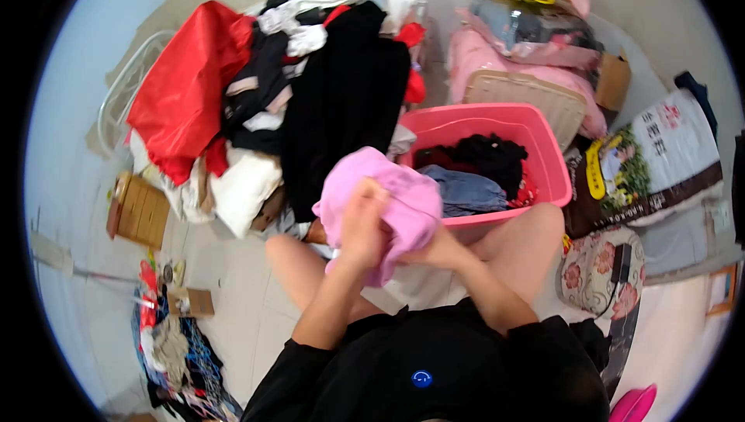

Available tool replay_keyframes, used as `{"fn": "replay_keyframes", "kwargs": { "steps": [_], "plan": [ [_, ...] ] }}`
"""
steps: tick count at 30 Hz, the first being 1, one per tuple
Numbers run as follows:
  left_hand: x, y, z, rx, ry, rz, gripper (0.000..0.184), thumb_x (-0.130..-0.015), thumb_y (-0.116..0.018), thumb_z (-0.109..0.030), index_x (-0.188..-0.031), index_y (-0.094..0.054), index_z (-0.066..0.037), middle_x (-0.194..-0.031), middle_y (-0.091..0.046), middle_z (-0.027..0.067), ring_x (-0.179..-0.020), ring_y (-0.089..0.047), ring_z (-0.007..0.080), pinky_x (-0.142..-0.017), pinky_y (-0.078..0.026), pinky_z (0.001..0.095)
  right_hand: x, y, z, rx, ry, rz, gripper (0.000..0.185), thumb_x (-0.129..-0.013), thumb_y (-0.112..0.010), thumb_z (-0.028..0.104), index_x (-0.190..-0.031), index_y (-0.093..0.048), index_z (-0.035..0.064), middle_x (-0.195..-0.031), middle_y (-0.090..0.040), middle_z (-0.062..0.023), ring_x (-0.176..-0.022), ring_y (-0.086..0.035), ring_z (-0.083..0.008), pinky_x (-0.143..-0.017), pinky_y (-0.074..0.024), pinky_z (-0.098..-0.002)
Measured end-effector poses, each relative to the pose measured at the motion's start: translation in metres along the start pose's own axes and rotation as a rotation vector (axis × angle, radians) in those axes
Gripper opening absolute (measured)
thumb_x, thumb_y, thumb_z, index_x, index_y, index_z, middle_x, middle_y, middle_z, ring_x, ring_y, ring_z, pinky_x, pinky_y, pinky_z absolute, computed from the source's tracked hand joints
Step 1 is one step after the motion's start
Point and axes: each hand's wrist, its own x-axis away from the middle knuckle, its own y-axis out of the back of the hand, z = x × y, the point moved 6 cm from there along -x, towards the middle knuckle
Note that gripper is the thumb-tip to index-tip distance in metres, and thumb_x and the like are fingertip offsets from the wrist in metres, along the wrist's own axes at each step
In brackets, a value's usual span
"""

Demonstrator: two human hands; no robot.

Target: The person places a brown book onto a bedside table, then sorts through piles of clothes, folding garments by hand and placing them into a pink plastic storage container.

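Note:
A bunched pink garment (403,189) is held up in front of me, above my knees; its exact kind does not show. My left hand (365,224) is closed on its near left side, fingers bent against the fabric. From the lower right, my right hand (431,250) grips the same garment, with its fingers hidden behind the folds. Just right of the bundle stands a pink plastic tub (535,121) holding folded jeans (463,189) and dark clothing (489,154). Black cloth (341,104) lies on the clothes pile beyond my left hand.
A large heap of mixed clothes with a red bag-like cover (194,84) spreads at the left. A small wooden stool (140,209) stands beside it. Plastic-wrapped bundles (535,30), a printed sack (652,158) and a floral cushioned seat (594,278) line the right.

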Motion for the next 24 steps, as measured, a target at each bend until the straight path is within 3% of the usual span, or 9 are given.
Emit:
{"fn": "replay_keyframes", "kwargs": {
  "steps": [1, 4, 7, 9, 12, 14, 18, 21, 24],
  "plan": [
    [0.007, -0.031, 0.007, -0.086, 0.044, 0.168, 0.013, -0.097, -0.051, -0.013, -0.084, -0.048, -0.013, -0.077, -0.04, -0.0074, -0.069, -0.037, 0.004, -0.06, -0.033, 0.0212, 0.006, -0.004, -0.013, 0.462, 0.198, 0.007, 0.086, -0.068, -0.086, 0.024, -0.139, -0.043, 0.0039, -0.141, -0.046, -0.0147, -0.135, -0.039, -0.0255, -0.11, -0.0326, -0.0381],
    [-0.009, -0.053, 0.022, 0.074, 0.058, 0.186, 0.013, -0.098, -0.052, -0.014, -0.086, -0.05, -0.013, -0.076, -0.039, -0.0081, -0.067, -0.035, 0.0034, -0.059, -0.031, 0.0208, 0.024, 0.053, -0.038, -0.07, -0.174, -0.424, 0.054, -0.078, -0.074, 0.005, -0.128, -0.054, 0.0038, -0.12, -0.063, -0.0084, -0.112, -0.06, -0.0195, -0.096, -0.0462, -0.0324],
    [-0.014, -0.083, 0.032, 0.184, 0.041, 0.318, 0.01, -0.1, -0.048, -0.016, -0.101, -0.049, -0.006, -0.109, -0.06, 0.0097, -0.093, -0.06, 0.0161, -0.081, -0.049, 0.0286, 0.029, 0.116, -0.017, -0.044, -0.093, -0.744, 0.053, -0.077, -0.073, 0.0, -0.127, -0.053, 0.0006, -0.119, -0.064, -0.0103, -0.112, -0.06, -0.0184, -0.096, -0.0459, -0.0313],
    [-0.017, -0.097, 0.043, 0.079, 0.034, 0.433, 0.017, -0.101, -0.047, -0.017, -0.112, -0.046, -0.004, -0.129, -0.053, 0.0199, -0.11, -0.06, 0.0268, -0.093, -0.049, 0.0361, 0.028, 0.156, -0.021, 0.026, -0.082, -0.818, 0.055, -0.075, -0.074, 0.002, -0.125, -0.053, -0.0003, -0.117, -0.064, -0.0124, -0.11, -0.061, -0.0209, -0.095, -0.0462, -0.0334],
    [-0.025, -0.111, 0.067, -0.045, 0.055, 0.457, 0.027, -0.099, -0.05, -0.016, -0.122, -0.045, -0.003, -0.128, -0.053, 0.0149, -0.11, -0.059, 0.0244, -0.09, -0.048, 0.0345, 0.017, 0.2, 0.029, 0.426, 0.134, -0.886, 0.055, -0.072, -0.072, 0.0, -0.124, -0.053, 0.0002, -0.122, -0.06, -0.0204, -0.111, -0.06, -0.033, -0.093, -0.0478, -0.037],
    [-0.029, -0.117, 0.08, -0.118, 0.073, 0.455, 0.03, -0.097, -0.052, -0.011, -0.125, -0.045, -0.003, -0.123, -0.054, 0.0101, -0.111, -0.058, 0.022, -0.088, -0.047, 0.0326, 0.013, 0.215, 0.033, 0.69, 0.271, -0.872, 0.061, -0.066, -0.072, -0.001, -0.125, -0.054, 0.0025, -0.127, -0.054, -0.0259, -0.11, -0.058, -0.0436, -0.091, -0.0492, -0.0417],
    [-0.036, -0.103, 0.094, -0.167, 0.088, 0.412, 0.034, -0.095, -0.054, -0.006, -0.128, -0.044, -0.003, -0.128, -0.051, 0.0106, -0.11, -0.057, 0.0212, -0.091, -0.046, 0.032, 0.005, 0.235, -0.048, 1.106, -0.198, -0.569, 0.081, -0.064, -0.076, 0.008, -0.139, -0.046, 0.0145, -0.143, -0.037, -0.0274, -0.133, -0.035, -0.0444, -0.11, -0.0321, -0.0461],
    [-0.044, -0.068, 0.094, -0.253, -0.065, 0.346, 0.033, -0.095, -0.056, -0.007, -0.127, -0.047, -0.006, -0.127, -0.054, 0.0102, -0.111, -0.058, 0.0202, -0.09, -0.047, 0.0305, 0.009, 0.213, -0.098, 1.043, -0.421, -0.374, 0.072, -0.068, -0.076, 0.015, -0.135, -0.05, 0.0118, -0.142, -0.039, -0.029, -0.132, -0.036, -0.0457, -0.11, -0.0327, -0.0471],
    [-0.051, -0.01, 0.085, -0.243, -0.12, 0.126, 0.034, -0.094, -0.056, -0.004, -0.126, -0.047, -0.004, -0.125, -0.054, 0.0095, -0.11, -0.058, 0.0196, -0.089, -0.047, 0.0301, -0.021, 0.168, -0.103, 0.735, -0.214, -0.379, 0.045, -0.075, -0.073, 0.018, -0.117, -0.062, 0.0059, -0.135, -0.048, -0.027, -0.127, -0.044, -0.0421, -0.107, -0.036, -0.0461]
  ]
}}
